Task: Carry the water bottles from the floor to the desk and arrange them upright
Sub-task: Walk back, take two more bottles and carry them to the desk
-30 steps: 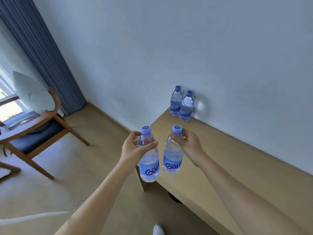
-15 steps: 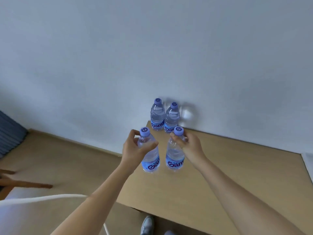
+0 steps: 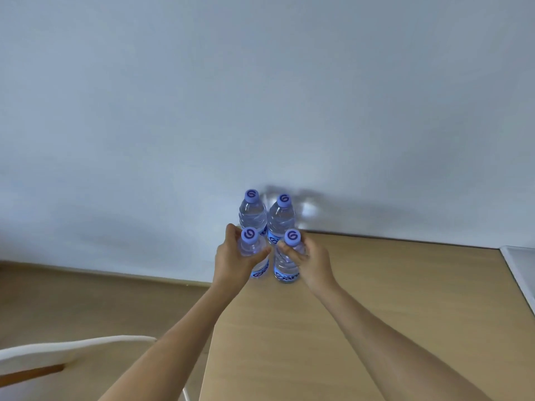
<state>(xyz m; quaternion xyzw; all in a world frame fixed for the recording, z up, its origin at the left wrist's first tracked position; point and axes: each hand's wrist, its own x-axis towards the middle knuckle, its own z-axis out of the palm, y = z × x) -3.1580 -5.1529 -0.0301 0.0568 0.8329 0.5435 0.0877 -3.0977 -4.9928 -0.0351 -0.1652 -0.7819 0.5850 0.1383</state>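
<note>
Left hand (image 3: 233, 263) and right hand (image 3: 314, 263) each grasping a water bottle (image 3: 285, 269) at the worktop's (image 3: 376, 299) rear-left corner — crowding may topple the standing pair (image 3: 266, 217).

Wall (image 3: 260, 96): plain white, behind the desk.
Floor (image 3: 86, 302): tan, left.
Chair back (image 3: 72, 348): cream, curved, lower left.

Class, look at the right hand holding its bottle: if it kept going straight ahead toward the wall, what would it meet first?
Most likely the right-hand standing bottle by the wall: it stands directly beyond the right hand and its held bottle. The gap between them is hard to judge from this view.
</note>
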